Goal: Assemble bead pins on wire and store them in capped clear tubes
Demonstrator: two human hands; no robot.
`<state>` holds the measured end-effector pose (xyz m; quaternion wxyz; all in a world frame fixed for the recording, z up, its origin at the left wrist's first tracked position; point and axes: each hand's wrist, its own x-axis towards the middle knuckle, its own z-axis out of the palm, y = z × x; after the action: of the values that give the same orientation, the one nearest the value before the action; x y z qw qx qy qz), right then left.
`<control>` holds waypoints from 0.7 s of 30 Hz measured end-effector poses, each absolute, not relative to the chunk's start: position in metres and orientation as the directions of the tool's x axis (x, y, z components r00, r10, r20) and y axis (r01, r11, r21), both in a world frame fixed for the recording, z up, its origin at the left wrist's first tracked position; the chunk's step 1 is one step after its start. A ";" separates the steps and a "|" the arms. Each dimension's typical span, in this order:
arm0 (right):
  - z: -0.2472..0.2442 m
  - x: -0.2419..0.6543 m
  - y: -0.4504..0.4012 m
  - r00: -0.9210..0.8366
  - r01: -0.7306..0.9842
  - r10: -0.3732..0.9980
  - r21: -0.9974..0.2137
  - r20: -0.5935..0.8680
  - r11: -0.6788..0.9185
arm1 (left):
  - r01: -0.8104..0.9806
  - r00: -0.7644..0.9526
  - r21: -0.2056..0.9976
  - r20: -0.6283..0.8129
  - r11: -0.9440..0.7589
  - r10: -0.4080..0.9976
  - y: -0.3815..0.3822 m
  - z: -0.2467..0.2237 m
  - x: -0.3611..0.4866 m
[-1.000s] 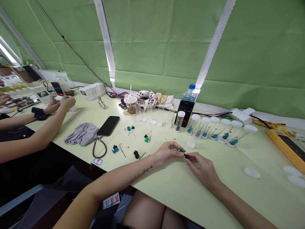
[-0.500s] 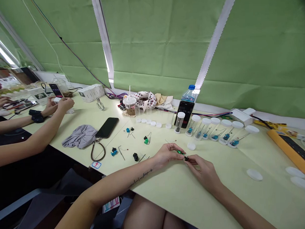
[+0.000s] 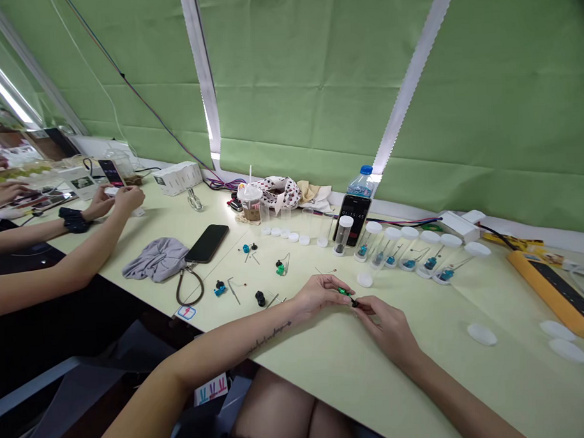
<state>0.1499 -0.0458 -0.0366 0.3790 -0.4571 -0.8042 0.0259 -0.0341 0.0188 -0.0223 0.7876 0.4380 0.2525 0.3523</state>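
Here we go at the counter [image 3: 335,364], and all the action is dead center: the left hand [image 3: 318,291] and the right hand [image 3: 385,331] meet around a little green-and-black part [image 3: 347,295]. The left grip is narrow and closed on the green end, while the right fingertips [image 3: 361,308] pinch in tight at the black end, so the part sits held between the two hands. Just ahead of them, a white cap [image 3: 365,280] lies on the counter. Beyond that runs a line of clear tubes [image 3: 401,255] with white caps, lying tilted with blue parts inside, and one capped tube [image 3: 343,235] stands upright in front of a propped-up phone timer [image 3: 354,217]. Over to the left, a blue part [image 3: 220,288], a black part [image 3: 260,298] and a green part [image 3: 280,268] sit well apart on the counter, with thin wires scattered among them. Further left we have a black phone [image 3: 207,243] lying beside a gray cloth [image 3: 155,259]. At the far left, a co-worker's hands [image 3: 123,200] work at the end of the counter, while out on the right a yellow power strip [image 3: 548,293] lies near loose white lids [image 3: 481,334].
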 end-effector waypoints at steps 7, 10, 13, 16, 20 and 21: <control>-0.037 0.150 -0.044 -0.288 0.719 0.753 -0.386 0.591 0.578 | -0.314 0.620 0.878 -0.098 0.360 0.779 0.020 -0.023 -0.035; -0.039 0.151 -0.043 -0.290 0.720 0.755 -0.386 0.588 0.577 | -0.321 0.615 0.881 -0.085 0.347 0.784 0.020 -0.023 -0.034; -0.040 0.153 -0.043 -0.291 0.720 0.751 -0.382 0.592 0.580 | -0.313 0.619 0.877 -0.103 0.365 0.779 0.020 -0.022 -0.034; -0.039 0.153 -0.043 -0.292 0.725 0.753 -0.378 0.590 0.576 | -0.311 0.618 0.869 -0.123 0.384 0.777 0.020 -0.021 -0.034; -0.036 0.151 -0.044 -0.282 0.729 0.749 -0.374 0.599 0.574 | -0.322 0.625 0.862 -0.118 0.392 0.772 0.020 -0.021 -0.034; -0.035 0.151 -0.044 -0.284 0.728 0.748 -0.373 0.600 0.575 | -0.320 0.629 0.863 -0.115 0.391 0.769 0.021 -0.021 -0.034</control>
<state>0.1508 -0.0444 -0.0353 0.3821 -0.4605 -0.8011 0.0133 -0.0341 0.0207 -0.0209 0.7925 0.4320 0.2595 0.3434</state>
